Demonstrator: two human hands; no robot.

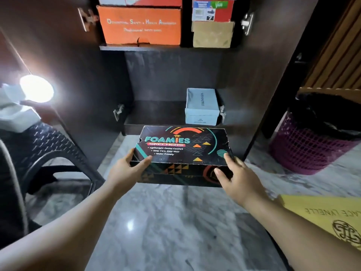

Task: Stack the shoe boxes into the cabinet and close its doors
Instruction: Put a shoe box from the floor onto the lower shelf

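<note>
A black shoe box (181, 147) with colourful print hangs above the floor just in front of the dark cabinet's bottom shelf (154, 112). My left hand (127, 169) grips its left end, thumb on the lid. My right hand (234, 173) grips its right end the same way. On the bottom shelf a pale blue box (202, 106) stands at the right. The upper shelf holds an orange box (142, 26), a tan box (213, 34) and a red box (213, 10) on top of it. Both cabinet doors (58, 55) stand open.
A purple bin (312, 145) with a black bag stands right of the cabinet. A yellow box (328, 218) lies at the lower right. A black chair (48, 153) and a bright lamp (36, 89) are on the left. Marble floor (166, 222) lies below my arms.
</note>
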